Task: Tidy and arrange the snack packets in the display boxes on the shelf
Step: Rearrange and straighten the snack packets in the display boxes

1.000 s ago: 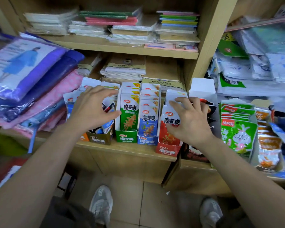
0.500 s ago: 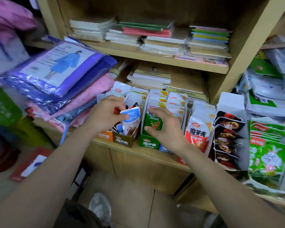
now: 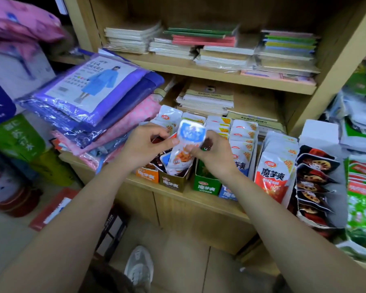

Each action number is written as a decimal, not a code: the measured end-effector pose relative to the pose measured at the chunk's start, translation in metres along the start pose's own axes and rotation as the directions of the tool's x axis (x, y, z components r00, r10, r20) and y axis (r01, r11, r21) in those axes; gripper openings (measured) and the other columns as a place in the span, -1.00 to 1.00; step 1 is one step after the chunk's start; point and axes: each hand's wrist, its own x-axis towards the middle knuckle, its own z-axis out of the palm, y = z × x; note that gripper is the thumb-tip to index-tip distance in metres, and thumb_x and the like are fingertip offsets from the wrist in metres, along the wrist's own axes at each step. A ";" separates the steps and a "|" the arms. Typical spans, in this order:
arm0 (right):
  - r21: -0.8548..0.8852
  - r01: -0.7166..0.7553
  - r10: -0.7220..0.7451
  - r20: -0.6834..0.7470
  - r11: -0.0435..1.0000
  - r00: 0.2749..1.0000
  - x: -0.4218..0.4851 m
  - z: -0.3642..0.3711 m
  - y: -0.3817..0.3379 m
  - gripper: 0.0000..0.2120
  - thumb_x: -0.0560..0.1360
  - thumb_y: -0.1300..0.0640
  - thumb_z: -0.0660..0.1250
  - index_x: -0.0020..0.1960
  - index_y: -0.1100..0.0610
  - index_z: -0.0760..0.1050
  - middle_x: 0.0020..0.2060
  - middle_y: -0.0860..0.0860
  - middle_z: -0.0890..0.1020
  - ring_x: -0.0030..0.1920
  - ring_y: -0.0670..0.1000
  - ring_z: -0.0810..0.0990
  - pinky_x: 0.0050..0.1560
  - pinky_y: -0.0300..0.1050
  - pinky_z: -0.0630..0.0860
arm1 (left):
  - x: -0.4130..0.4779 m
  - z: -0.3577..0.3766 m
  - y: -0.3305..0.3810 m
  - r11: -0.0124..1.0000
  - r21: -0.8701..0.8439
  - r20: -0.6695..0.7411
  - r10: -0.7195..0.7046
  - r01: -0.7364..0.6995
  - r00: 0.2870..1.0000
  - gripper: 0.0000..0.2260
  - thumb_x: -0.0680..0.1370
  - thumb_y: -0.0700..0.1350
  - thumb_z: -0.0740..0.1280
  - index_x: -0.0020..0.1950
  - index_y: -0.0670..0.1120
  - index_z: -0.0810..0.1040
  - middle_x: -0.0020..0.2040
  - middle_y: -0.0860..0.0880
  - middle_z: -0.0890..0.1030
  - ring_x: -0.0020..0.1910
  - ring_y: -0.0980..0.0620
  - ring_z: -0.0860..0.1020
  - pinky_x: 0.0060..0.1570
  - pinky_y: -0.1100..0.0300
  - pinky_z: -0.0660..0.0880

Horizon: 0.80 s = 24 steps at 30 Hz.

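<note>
A row of small display boxes stands along the shelf's front edge: orange box, brown box, green box, blue box and a red stack of packets. Over the brown box both hands hold one white and blue snack packet. My left hand pinches its left edge with thumb and fingers. My right hand pinches its right side. The packet's lower end reaches down among the other packets in the brown box. More white packets stand upright behind the hands.
Folded raincoat packs in purple and pink lie stacked left of the boxes. Dark lotus-root packets and green packets stand at the right. Notebooks lie behind the boxes and on the upper shelf. My shoe is on the tiled floor.
My right hand left the red stack, crossed the green box and came to the brown box. Both hands now hold one white and blue packet raised over it. The camera shifted left.
</note>
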 end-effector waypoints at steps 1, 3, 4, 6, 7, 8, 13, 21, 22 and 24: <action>0.070 -0.042 0.045 -0.044 0.997 0.998 0.002 -0.004 0.000 -0.73 0.43 0.07 0.55 0.05 0.14 0.57 -0.09 0.05 0.69 -0.11 0.00 0.66 -0.12 -0.03 0.60 | -0.002 -0.004 0.001 1.000 0.014 0.036 0.008 -0.008 0.999 -0.82 0.42 0.02 0.55 -0.14 -0.07 0.69 -0.06 -0.07 0.67 -0.05 -0.03 0.60 -0.02 0.11 0.52; 0.234 -0.087 0.115 -0.109 0.968 0.987 0.003 -0.012 -0.004 -0.72 0.48 0.12 0.50 0.13 0.13 0.53 -0.07 0.03 0.72 -0.08 -0.01 0.70 -0.08 0.00 0.64 | -0.006 -0.009 -0.002 0.996 0.089 0.090 0.004 -0.012 0.996 -0.76 0.34 -0.06 0.62 -0.06 -0.05 0.69 0.01 -0.05 0.64 -0.02 0.04 0.59 0.04 0.15 0.52; 0.308 -0.088 0.131 -0.124 0.947 0.984 0.003 -0.016 -0.006 -0.73 0.50 0.16 0.48 0.16 0.10 0.51 -0.05 0.00 0.72 -0.06 -0.02 0.70 -0.08 -0.06 0.65 | -0.007 -0.010 -0.005 0.991 0.132 0.106 -0.014 0.000 0.994 -0.69 0.30 -0.05 0.66 -0.02 0.01 0.68 0.03 -0.01 0.61 0.00 0.09 0.58 0.09 0.12 0.53; 0.386 -0.070 0.132 -0.138 0.920 0.982 0.001 -0.024 -0.009 -0.78 0.54 0.21 0.43 0.13 0.07 0.47 -0.06 -0.02 0.73 -0.03 0.03 0.71 -0.04 -0.03 0.64 | -0.009 -0.009 -0.009 0.977 0.214 0.134 -0.052 0.022 0.990 -0.55 0.22 0.01 0.69 0.05 0.13 0.63 0.09 0.07 0.54 0.05 0.18 0.54 0.17 0.11 0.50; 0.394 -0.065 0.131 -0.144 0.917 0.981 0.000 -0.027 -0.010 -0.80 0.55 0.22 0.41 0.10 0.08 0.44 -0.06 0.00 0.73 -0.02 0.06 0.71 -0.01 0.03 0.64 | -0.009 -0.007 -0.008 0.967 0.253 0.143 -0.063 0.025 0.988 -0.49 0.19 0.03 0.70 0.07 0.17 0.61 0.12 0.09 0.49 0.08 0.19 0.51 0.18 0.13 0.47; 0.391 -0.065 0.133 -0.150 0.918 0.980 -0.001 -0.030 -0.009 -0.82 0.56 0.22 0.40 0.08 0.09 0.43 -0.06 0.02 0.74 -0.03 0.06 0.71 0.00 0.06 0.63 | -0.010 -0.004 -0.007 0.957 0.288 0.151 -0.074 0.028 0.986 -0.46 0.18 0.05 0.70 0.09 0.19 0.59 0.14 0.11 0.46 0.10 0.17 0.50 0.17 0.13 0.46; 0.280 -0.050 0.089 -0.130 0.959 0.988 -0.012 -0.046 -0.008 -0.86 0.57 0.20 0.38 0.10 0.09 0.48 -0.09 0.07 0.73 -0.05 0.11 0.71 0.04 0.18 0.63 | -0.013 0.006 0.003 0.949 0.312 0.148 0.002 -0.048 0.989 -0.64 0.27 0.23 0.53 0.03 0.22 0.60 0.05 0.17 0.51 0.07 0.14 0.52 0.12 0.02 0.50; 0.132 -0.087 0.095 -0.051 0.987 0.994 -0.031 -0.054 -0.004 -0.81 0.55 0.21 0.40 0.14 0.10 0.49 0.03 -0.01 0.72 0.02 -0.05 0.69 0.04 0.05 0.64 | -0.012 0.011 0.009 0.961 0.275 -0.125 0.028 0.007 0.992 -0.88 0.47 -0.12 0.52 -0.04 0.00 0.63 -0.19 0.20 0.60 -0.23 0.28 0.53 -0.16 0.14 0.49; 0.120 -0.093 0.100 -0.051 0.988 0.994 -0.033 -0.055 -0.003 -0.81 0.55 0.21 0.40 0.14 0.10 0.49 0.05 -0.01 0.71 0.03 -0.06 0.69 0.01 0.02 0.65 | -0.012 0.011 0.010 0.968 0.252 -0.153 0.024 0.016 0.988 -0.88 0.48 -0.13 0.52 -0.03 -0.03 0.64 -0.21 0.23 0.59 -0.24 0.35 0.52 -0.18 0.17 0.46; 0.100 -0.101 0.108 -0.059 0.990 0.992 -0.035 -0.057 -0.004 -0.82 0.55 0.18 0.40 0.12 0.10 0.47 0.08 0.01 0.70 0.04 -0.05 0.69 -0.03 -0.01 0.66 | -0.011 0.009 0.013 0.986 0.162 -0.220 -0.002 0.039 0.975 -0.88 0.49 -0.17 0.51 -0.02 -0.02 0.63 -0.21 0.29 0.57 -0.24 0.43 0.52 -0.17 0.22 0.50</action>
